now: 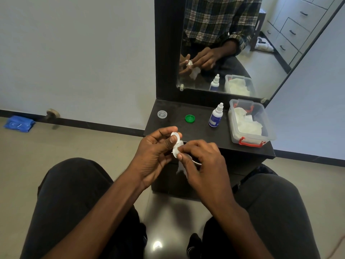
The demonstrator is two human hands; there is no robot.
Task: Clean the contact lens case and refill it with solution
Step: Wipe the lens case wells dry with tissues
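My left hand (155, 152) grips the white contact lens case (176, 142) between thumb and fingers, in front of the dark shelf's front edge. My right hand (199, 159) pinches a white tissue (182, 169) and presses it against the case's lower well; part of the tissue hangs below. Two caps lie on the shelf (196, 131): a clear one (162, 114) at the left and a green one (190, 118) in the middle. The solution bottle (216, 115), white with a blue label and a nozzle tip, stands upright to the right of the green cap.
A clear plastic box (261, 116) with red latches holds crumpled tissues at the shelf's right end. A mirror (242, 43) rises behind the shelf. My knees flank the cabinet below. A blue packet (18, 123) lies on the floor at far left.
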